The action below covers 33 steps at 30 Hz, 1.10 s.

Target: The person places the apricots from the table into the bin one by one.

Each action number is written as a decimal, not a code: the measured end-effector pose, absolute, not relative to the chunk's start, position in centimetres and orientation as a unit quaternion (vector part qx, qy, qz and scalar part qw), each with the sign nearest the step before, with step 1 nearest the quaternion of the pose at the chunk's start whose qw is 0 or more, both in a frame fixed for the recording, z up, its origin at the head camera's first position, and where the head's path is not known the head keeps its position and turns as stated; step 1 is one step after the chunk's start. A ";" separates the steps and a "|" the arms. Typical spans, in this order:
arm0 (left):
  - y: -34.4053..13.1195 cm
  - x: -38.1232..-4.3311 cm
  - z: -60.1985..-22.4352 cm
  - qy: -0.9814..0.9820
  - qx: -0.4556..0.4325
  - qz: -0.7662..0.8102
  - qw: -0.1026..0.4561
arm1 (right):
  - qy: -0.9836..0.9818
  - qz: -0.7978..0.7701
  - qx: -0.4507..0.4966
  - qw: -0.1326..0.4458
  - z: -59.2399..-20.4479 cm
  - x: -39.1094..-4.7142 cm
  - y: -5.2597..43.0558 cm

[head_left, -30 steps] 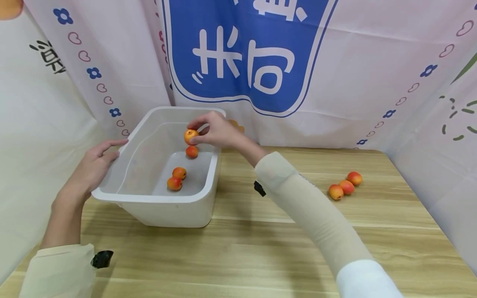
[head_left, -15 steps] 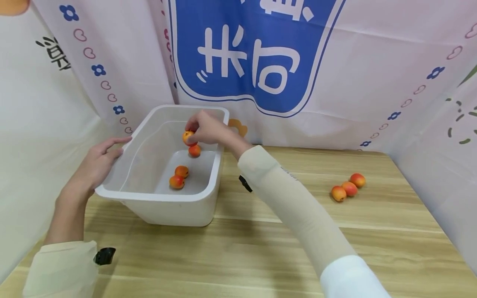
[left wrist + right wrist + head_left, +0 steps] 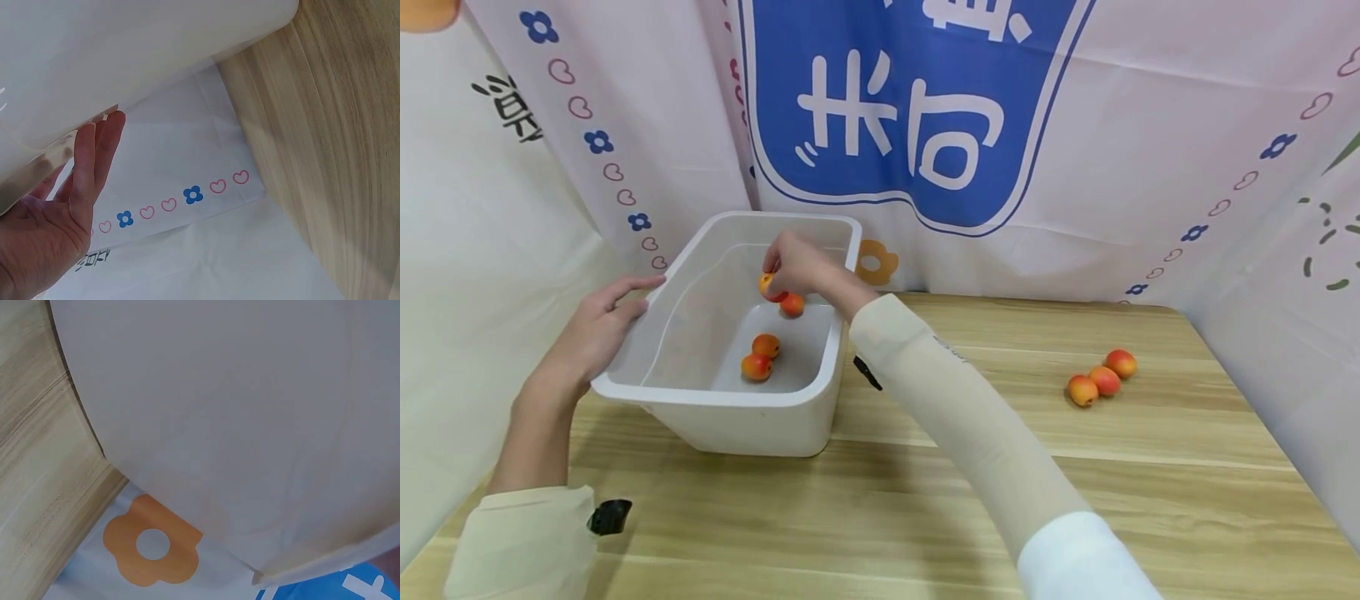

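Note:
A deep white plastic tub [image 3: 722, 398] stands at left on the wooden table. In the head view my right hand [image 3: 799, 265] reaches down inside it, pinching a small orange-red fruit [image 3: 769, 286] between thumb and fingers. That fruit overlaps another one [image 3: 792, 305] lying on the tub floor. Two more fruits [image 3: 756, 367] lie together nearer the front. My left hand [image 3: 597, 323] touches the tub's left rim with fairly straight fingers; the left wrist view shows its fingers [image 3: 85, 162] against the outer side. In the right wrist view the tub wall [image 3: 237, 425] hides almost all of the right hand.
Three similar fruits [image 3: 1103, 381] lie close together on the table [image 3: 970, 467] at right. A printed white curtain [image 3: 1097, 183] with a blue sign hangs right behind the tub. White cloth also borders the left and right sides.
My right hand has moved lower and a little left inside the tub, still pinching the fruit. My left hand stays at the rim. The head view has shifted slightly.

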<state>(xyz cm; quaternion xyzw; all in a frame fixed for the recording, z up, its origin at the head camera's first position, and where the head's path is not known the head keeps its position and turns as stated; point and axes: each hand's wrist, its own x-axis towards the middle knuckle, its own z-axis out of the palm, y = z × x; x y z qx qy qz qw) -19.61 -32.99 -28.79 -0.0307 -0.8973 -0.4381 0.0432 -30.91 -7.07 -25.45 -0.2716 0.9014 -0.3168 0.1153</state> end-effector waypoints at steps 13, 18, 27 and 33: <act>-33.0 -19.5 -29.2 -0.897 -0.027 -0.439 0.047 | 0.907 -0.304 -0.249 0.151 -26.2 -31.2 -7.6; -33.0 -19.5 -29.1 -0.897 -0.027 -0.439 0.050 | 0.907 -0.304 -0.238 0.165 -26.2 -31.2 -7.8; -33.0 -19.5 -29.0 -0.897 -0.029 -0.437 0.052 | 0.926 -0.248 -0.212 0.191 -26.3 -31.3 -8.2; -32.9 -19.5 -28.8 -0.899 -0.030 -0.434 0.047 | 0.937 -0.207 -0.200 0.199 -26.6 -31.6 -8.5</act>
